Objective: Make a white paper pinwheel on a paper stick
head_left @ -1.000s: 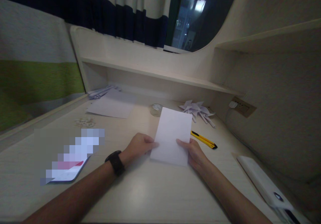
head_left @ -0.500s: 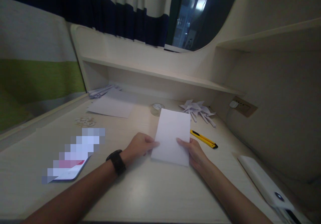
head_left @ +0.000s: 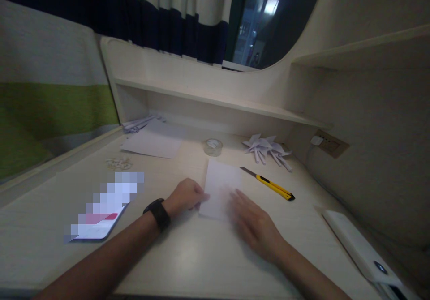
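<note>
The white sheet [head_left: 215, 183] at the centre of the frame is smooth, matt paper, as is the larger sheet [head_left: 156, 139] left of it. The desk [head_left: 188, 264] looks like pale wood-grain laminate with a soft sheen at bottom centre. The tape roll [head_left: 213, 147] looks like clear, glossy plastic; the cutter [head_left: 273, 186] joins a yellow plastic-looking body to a grey metal blade. At the top, the curtain [head_left: 174, 29] is matt cloth; at lower right, the white device [head_left: 352, 244] looks like smooth plastic.
</note>
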The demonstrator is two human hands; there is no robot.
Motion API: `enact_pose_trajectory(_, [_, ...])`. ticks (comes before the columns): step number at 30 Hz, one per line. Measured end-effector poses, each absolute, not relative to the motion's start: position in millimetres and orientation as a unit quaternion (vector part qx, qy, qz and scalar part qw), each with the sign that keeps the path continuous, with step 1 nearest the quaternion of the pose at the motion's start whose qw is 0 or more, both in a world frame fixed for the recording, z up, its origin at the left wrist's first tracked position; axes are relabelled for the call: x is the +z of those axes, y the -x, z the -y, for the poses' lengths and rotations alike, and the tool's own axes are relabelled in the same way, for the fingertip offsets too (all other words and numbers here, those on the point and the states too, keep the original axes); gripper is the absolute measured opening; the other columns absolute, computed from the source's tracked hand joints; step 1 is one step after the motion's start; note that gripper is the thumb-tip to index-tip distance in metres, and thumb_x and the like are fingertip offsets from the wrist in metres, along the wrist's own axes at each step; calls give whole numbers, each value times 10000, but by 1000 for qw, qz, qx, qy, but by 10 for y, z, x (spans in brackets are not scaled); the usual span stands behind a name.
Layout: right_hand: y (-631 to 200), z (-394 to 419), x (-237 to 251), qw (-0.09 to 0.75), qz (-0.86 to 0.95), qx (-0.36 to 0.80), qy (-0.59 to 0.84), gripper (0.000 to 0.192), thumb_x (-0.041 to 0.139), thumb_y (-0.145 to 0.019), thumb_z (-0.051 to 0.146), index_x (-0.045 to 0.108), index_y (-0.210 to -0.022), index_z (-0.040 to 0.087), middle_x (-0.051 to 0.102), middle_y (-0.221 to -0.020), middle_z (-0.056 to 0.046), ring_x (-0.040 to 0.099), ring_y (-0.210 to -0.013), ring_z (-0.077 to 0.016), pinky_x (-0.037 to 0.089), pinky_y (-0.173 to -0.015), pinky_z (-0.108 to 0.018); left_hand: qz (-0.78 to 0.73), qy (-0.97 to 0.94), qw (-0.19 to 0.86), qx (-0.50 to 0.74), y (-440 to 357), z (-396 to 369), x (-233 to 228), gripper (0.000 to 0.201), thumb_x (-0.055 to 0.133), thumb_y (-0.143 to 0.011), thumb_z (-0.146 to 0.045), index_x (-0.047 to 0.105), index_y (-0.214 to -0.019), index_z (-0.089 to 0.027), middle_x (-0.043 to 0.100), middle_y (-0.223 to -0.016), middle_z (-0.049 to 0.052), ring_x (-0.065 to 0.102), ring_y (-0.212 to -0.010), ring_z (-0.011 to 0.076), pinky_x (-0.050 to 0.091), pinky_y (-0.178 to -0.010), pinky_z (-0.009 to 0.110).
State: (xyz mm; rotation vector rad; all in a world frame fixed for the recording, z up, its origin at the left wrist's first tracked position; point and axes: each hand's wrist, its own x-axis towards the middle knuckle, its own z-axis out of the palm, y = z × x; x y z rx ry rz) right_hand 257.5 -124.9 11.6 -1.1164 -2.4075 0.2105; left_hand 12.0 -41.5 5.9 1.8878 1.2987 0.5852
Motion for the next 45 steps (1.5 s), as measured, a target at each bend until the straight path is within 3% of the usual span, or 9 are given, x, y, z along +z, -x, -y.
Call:
enact_pose_trajectory(6, [-2545,1540,151,91,915,97,381,569,453,-927,329,267,-1450,205,294,-1487,-73,207,-1390,-244,157,-1145,-480,-509,-742,378,220,-108,416,95,422,609,-712,-443,590,-401,-158,468,-327,1,420,-334,111,296,-430,241])
enact_pose_trajectory(16, [-2687,1675,103,92,895,106,423,640,432,-932,416,162,-1472,203,224,-1504,-93,196,-1392,-247,154,-1144,-480,-504,-736,396,216,-93,436,122,442,611,-720,-454,580,-401,-150,529,-367,29,460,-364,121,331,-457,248])
enact_pose_trajectory(22, [-2775,1809,95,74,880,82,463,608,394,-947,401,174,-1468,176,225,-1501,-91,214,-1387,-237,196,-1141,-462,-506,-727,416,205,-88,423,98,446,616,-713,-473,567,-418,-143,531,-386,28,438,-377,115,321,-465,256])
enact_pose_trajectory(27, [-2899,1822,-9,106,859,38,500,526,378,-957,337,262,-1450,194,334,-1462,-81,299,-1358,-238,214,-1133,-495,-509,-708,440,215,-93,422,93,431,629,-697,-459,542,-415,-145,498,-375,9,420,-374,105,303,-451,246])
enact_pose_trajectory(30, [-2946,1769,-18,116,852,11,510,511,376,-953,306,290,-1441,181,314,-1473,-81,233,-1381,-251,216,-1128,-509,-502,-710,445,213,-97,413,89,416,635,-691,-438,536,-411,-146,493,-370,7,412,-369,103,301,-448,245])
enact_pose_trajectory(32, [-2939,1724,25,104,871,26,479,528,382,-952,299,253,-1453,195,262,-1496,-63,170,-1398,-245,196,-1136,-499,-501,-708,451,210,-98,406,86,410,637,-687,-430,529,-411,-147,495,-370,8,412,-366,104,300,-443,244])
enact_pose_trajectory(35, [-2907,1686,110,85,892,72,438,520,376,-961,314,240,-1455,227,282,-1491,-41,193,-1393,-216,189,-1143,-470,-499,-711,452,204,-93,399,88,423,641,-684,-441,512,-406,-150,491,-370,5,410,-360,103,297,-439,243])
enact_pose_trajectory(45, [-3023,1805,230,72,895,88,431,427,396,-954,306,424,-1374,233,442,-1409,-46,261,-1373,-235,183,-1132,-501,-475,-727,456,195,-80,460,223,439,633,-679,-478,535,-412,-144,495,-392,8,423,-399,111,308,-477,255])
